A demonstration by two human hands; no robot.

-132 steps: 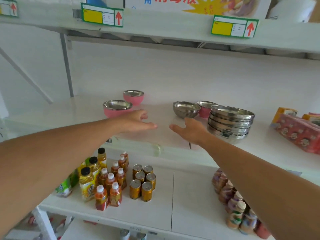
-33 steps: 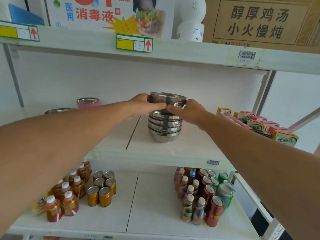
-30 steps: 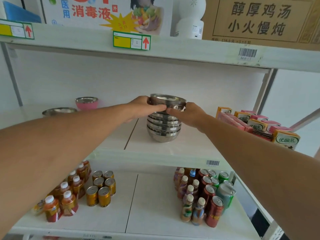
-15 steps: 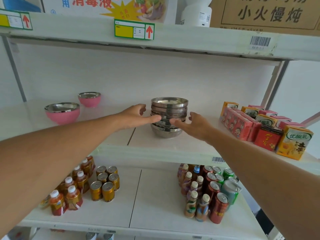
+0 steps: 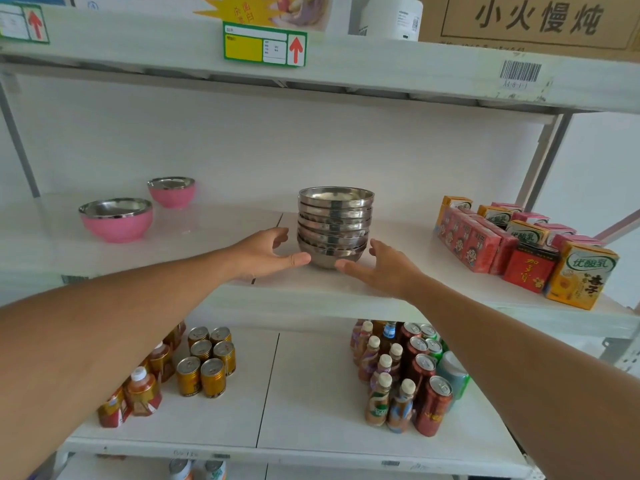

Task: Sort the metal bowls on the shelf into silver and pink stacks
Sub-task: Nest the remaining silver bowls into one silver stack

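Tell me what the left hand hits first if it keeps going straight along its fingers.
Likely the bottom bowl of the silver stack: the left hand points right, thumb tip at its base. Contact unclear.

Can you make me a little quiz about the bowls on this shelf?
1. True or false: the two pink bowls are stacked together.
2. Which side of the silver stack are the pink bowls on? A) left B) right
3. Fill in: the left hand and right hand sit open at the ___ of the silver stack.

Key: 1 false, they stand apart. 2 A. 3 base.
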